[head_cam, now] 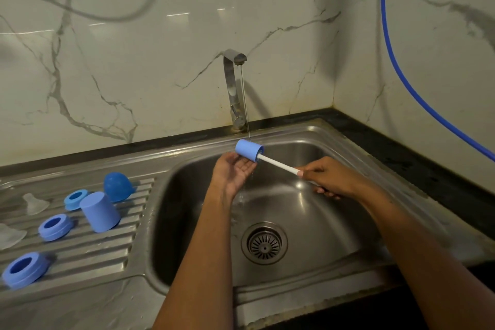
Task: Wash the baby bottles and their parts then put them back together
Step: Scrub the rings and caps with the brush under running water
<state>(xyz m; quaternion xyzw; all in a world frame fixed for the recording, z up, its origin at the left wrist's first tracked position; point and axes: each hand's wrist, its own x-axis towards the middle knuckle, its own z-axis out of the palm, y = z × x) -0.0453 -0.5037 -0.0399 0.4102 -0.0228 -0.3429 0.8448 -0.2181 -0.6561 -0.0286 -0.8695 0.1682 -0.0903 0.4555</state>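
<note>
Water from the tap (235,72) hits the blue cap (248,150) resting on my open, upturned left hand (235,171) over the sink (334,217), so my right hand (328,178), gripping the brush handle (278,165), should twist the bristles inside while I steady it.

A steel tap (234,91) stands at the back rim of the sink (334,222), and the round drain (264,243) lies in the basin floor. A blue hose (393,61) hangs down the marble wall (134,61) at the right, and grey cables (80,5) hang at the upper left.
</note>
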